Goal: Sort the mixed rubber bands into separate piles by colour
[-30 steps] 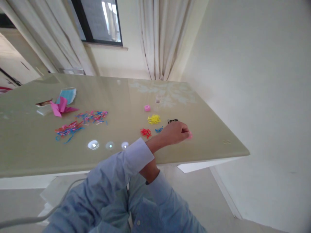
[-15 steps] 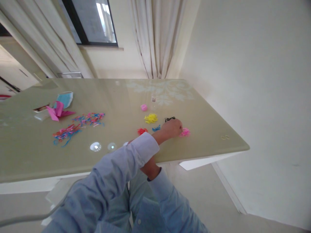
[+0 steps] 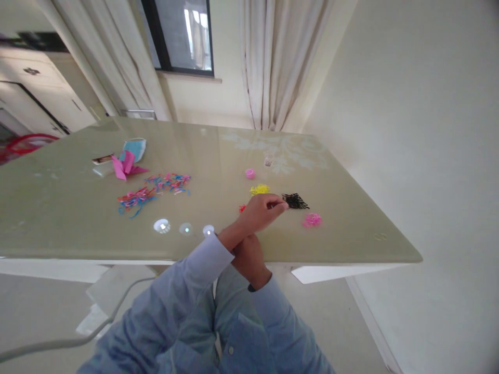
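Note:
My left hand (image 3: pixel 265 210) reaches across to the right over the other arm. Its fingers are pinched together at the left edge of a black pile of small bands (image 3: pixel 297 201); what they hold, if anything, is too small to make out. Beneath the left wrist lies my right hand (image 3: pixel 249 254), its fingers hidden. Around the hands are a yellow pile (image 3: pixel 260 189), a red pile (image 3: pixel 242 208) partly covered by my left hand, and a pink pile (image 3: pixel 312 219). Behind the yellow pile stands a small pink round object (image 3: pixel 250 173).
Mixed coloured bands (image 3: pixel 169 182) lie in two heaps on the left of the glossy table (image 3: pixel 218 150). Farther left are a pink folded paper (image 3: pixel 125 166) and a blue face mask (image 3: pixel 134 149). Two thin yellowish rings (image 3: pixel 380 237) lie near the right corner.
The view has shifted, so the table things sit farther right. My left hand has moved from the pink pile back to the black pile, which shows more fully now. The blue pile is now covered.

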Tool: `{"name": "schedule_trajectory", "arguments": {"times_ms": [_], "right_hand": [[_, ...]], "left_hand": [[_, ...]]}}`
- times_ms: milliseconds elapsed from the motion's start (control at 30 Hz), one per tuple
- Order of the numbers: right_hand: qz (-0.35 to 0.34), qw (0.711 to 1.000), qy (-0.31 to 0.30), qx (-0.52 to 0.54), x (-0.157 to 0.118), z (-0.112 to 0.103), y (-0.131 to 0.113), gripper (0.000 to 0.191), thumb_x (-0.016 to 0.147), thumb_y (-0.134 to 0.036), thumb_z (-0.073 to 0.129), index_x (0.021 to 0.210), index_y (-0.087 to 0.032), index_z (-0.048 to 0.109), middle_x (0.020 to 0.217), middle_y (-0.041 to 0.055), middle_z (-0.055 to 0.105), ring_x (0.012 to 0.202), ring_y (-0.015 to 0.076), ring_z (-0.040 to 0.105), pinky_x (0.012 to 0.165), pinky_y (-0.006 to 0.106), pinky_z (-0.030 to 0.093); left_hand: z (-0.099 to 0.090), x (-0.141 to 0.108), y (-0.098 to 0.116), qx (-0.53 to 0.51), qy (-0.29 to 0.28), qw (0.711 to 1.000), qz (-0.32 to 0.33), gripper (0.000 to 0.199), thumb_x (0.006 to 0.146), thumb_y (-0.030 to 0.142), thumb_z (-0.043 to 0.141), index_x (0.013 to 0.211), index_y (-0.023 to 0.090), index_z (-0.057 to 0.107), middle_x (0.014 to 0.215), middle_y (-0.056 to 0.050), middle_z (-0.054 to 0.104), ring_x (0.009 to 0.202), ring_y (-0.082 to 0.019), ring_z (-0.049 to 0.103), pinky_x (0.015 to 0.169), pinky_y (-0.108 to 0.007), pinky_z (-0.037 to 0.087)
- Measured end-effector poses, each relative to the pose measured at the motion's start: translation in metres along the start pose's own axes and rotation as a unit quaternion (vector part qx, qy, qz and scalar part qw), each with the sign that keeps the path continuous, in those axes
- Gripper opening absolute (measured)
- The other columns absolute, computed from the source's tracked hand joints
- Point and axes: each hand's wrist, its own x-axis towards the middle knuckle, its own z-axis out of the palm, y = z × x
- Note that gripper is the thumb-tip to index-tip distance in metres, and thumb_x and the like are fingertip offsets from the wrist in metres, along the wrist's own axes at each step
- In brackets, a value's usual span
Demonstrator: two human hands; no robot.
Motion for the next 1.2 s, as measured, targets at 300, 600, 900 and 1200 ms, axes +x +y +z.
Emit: {"name": "schedule_trajectory", "arguments": {"times_ms": [300, 600, 900, 1200], "right_hand": [[-0.038, 0.996, 0.047, 0.065, 0.002, -0.005, -0.004, 0.021, 0.094, -0.024, 0.052, 0.092, -0.020, 0.072, 0.087, 0.0070, 0.074, 0.081, 0.0198, 0.067, 0.076, 0.029, 0.048], [0.026, 0.991, -0.019, 0.131, 0.012, -0.015, -0.004, 0.025, 0.092, -0.034, 0.054, 0.089, -0.019, 0.074, 0.085, 0.0059, 0.076, 0.074, 0.0189, 0.068, 0.068, 0.029, 0.051], [-0.060, 0.989, -0.056, 0.120, 0.092, -0.017, -0.052, 0.024, 0.090, -0.032, 0.055, 0.092, -0.018, 0.073, 0.075, 0.0031, 0.072, 0.062, 0.0139, 0.060, 0.061, 0.024, 0.044], [-0.200, 0.961, -0.182, -0.050, 0.206, 0.051, -0.069, 0.027, 0.081, -0.020, 0.063, 0.106, -0.016, 0.073, 0.091, 0.0056, 0.073, 0.076, 0.0168, 0.061, 0.079, 0.028, 0.045]], "left_hand": [[-0.089, -0.120, -0.066, 0.114, 0.273, 0.952, -0.085, 0.021, 0.089, 0.031, 0.056, 0.082, 0.017, 0.070, 0.079, -0.004, 0.071, 0.071, -0.015, 0.062, 0.066, -0.025, 0.045], [-0.113, -0.140, -0.096, 0.197, 0.252, 0.944, -0.082, 0.017, 0.091, 0.024, 0.054, 0.084, 0.018, 0.068, 0.080, -0.004, 0.070, 0.073, -0.016, 0.062, 0.070, -0.027, 0.044], [-0.109, -0.150, -0.088, 0.238, 0.197, 0.948, -0.078, 0.019, 0.094, 0.025, 0.052, 0.085, 0.019, 0.068, 0.078, -0.003, 0.065, 0.075, -0.017, 0.061, 0.072, -0.028, 0.043], [-0.108, -0.150, -0.088, 0.235, 0.198, 0.949, -0.070, 0.018, 0.093, 0.024, 0.053, 0.084, 0.019, 0.068, 0.079, -0.003, 0.066, 0.077, -0.018, 0.062, 0.071, -0.029, 0.043]]}}
